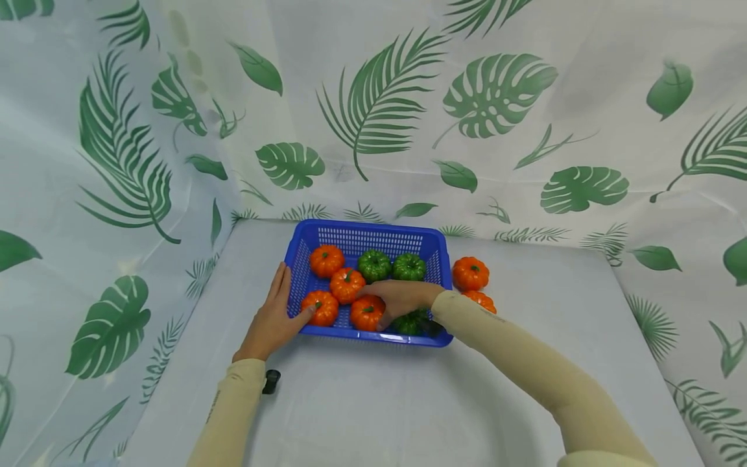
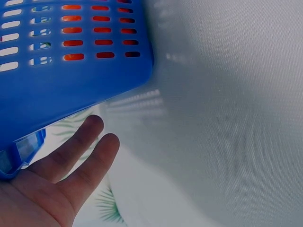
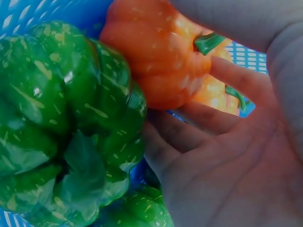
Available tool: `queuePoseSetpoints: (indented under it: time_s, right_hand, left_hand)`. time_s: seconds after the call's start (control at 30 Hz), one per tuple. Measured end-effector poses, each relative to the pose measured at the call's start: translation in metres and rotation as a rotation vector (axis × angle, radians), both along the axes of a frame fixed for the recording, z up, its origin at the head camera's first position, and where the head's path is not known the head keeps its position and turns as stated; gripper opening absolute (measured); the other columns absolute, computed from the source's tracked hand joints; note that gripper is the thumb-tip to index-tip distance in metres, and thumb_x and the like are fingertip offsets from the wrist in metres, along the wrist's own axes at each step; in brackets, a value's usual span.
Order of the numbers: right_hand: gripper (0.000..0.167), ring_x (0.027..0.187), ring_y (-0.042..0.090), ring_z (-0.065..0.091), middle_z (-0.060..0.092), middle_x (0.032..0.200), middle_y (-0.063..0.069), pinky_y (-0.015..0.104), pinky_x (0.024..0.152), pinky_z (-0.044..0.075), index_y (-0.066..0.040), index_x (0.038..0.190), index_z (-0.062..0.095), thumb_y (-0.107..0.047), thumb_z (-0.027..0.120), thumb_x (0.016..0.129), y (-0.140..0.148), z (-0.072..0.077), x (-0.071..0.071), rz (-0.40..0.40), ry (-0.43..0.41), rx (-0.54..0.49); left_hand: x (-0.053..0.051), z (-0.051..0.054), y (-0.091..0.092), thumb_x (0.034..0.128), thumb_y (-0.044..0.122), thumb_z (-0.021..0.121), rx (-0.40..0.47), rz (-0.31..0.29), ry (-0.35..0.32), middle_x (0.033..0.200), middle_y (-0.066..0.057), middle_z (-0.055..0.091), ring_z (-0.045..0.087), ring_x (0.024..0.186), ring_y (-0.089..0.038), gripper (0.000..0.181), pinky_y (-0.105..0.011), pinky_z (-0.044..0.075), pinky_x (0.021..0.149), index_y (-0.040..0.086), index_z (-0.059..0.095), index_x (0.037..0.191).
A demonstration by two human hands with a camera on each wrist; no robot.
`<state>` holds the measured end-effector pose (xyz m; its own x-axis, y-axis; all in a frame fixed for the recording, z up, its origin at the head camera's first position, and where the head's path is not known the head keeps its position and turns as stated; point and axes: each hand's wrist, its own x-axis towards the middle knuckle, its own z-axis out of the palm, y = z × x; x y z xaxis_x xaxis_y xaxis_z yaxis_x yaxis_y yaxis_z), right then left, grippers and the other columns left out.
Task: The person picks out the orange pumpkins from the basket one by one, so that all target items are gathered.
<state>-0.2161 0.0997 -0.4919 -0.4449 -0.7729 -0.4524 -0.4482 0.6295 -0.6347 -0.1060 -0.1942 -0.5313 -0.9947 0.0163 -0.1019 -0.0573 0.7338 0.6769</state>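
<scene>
A blue plastic basket [image 1: 367, 335] with slotted walls holds several orange and green pumpkins. My right hand [image 1: 403, 297] reaches into it from the right and grips an orange pumpkin [image 1: 367, 314] near the front wall. In the right wrist view, the fingers [image 3: 189, 127] lie along that orange pumpkin [image 3: 156, 52], beside a large green pumpkin [image 3: 61, 123]. My left hand [image 1: 273, 326] rests at the basket's left side, its thumb over the front-left rim near another orange pumpkin [image 1: 321, 308]. Two straight fingers [image 2: 92, 163] show outside the basket wall [image 2: 80, 78] in the left wrist view.
Two orange pumpkins [image 1: 470, 274] lie on the white table [image 1: 373, 402] just right of the basket, one partly hidden by the right sleeve. Two green pumpkins [image 1: 374, 266] sit at the basket's back. A leaf-printed sheet [image 1: 385, 117] hangs behind and at both sides.
</scene>
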Motion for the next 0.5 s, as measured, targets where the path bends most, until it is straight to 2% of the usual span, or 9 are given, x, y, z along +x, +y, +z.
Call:
queuePoseSetpoints:
  time_s: [0.2, 0.4, 0.5]
  right_hand:
    - [0.076, 0.148, 0.028, 0.045, 0.051, 0.161, 0.006, 0.051, 0.125, 0.033, -0.015, 0.160, 0.052, -0.016, 0.087, 0.092, 0.0001, -0.0003, -0.0018, 0.021, 0.039, -0.025]
    - [0.074, 0.144, 0.026, 0.048, 0.053, 0.158, 0.004, 0.049, 0.123, 0.037, -0.019, 0.158, 0.054, -0.020, 0.088, 0.092, 0.0024, 0.0003, -0.0024, -0.006, 0.064, -0.007]
    - [0.075, 0.143, 0.026, 0.049, 0.053, 0.158, 0.006, 0.049, 0.122, 0.038, -0.018, 0.158, 0.053, -0.022, 0.088, 0.091, 0.0042, 0.0018, -0.0031, -0.024, 0.079, -0.005]
  left_hand:
    - [-0.0001, 0.0001, 0.0003, 0.1017, 0.047, 0.067, -0.002, -0.001, -0.004, 0.180, 0.001, -0.012, 0.022, 0.159, -0.047, 0.105, -0.065, 0.028, 0.121, 0.013, -0.002, 0.173]
    - [-0.0002, -0.0008, 0.0003, 0.1017, 0.046, 0.068, 0.002, 0.001, -0.001, 0.180, 0.002, -0.011, 0.022, 0.159, -0.047, 0.105, -0.065, 0.028, 0.121, 0.014, -0.002, 0.173]
    - [-0.0001, -0.0012, -0.0003, 0.1019, 0.045, 0.069, 0.006, 0.002, 0.007, 0.180, 0.001, -0.011, 0.023, 0.158, -0.047, 0.104, -0.065, 0.028, 0.120, 0.014, -0.001, 0.173]
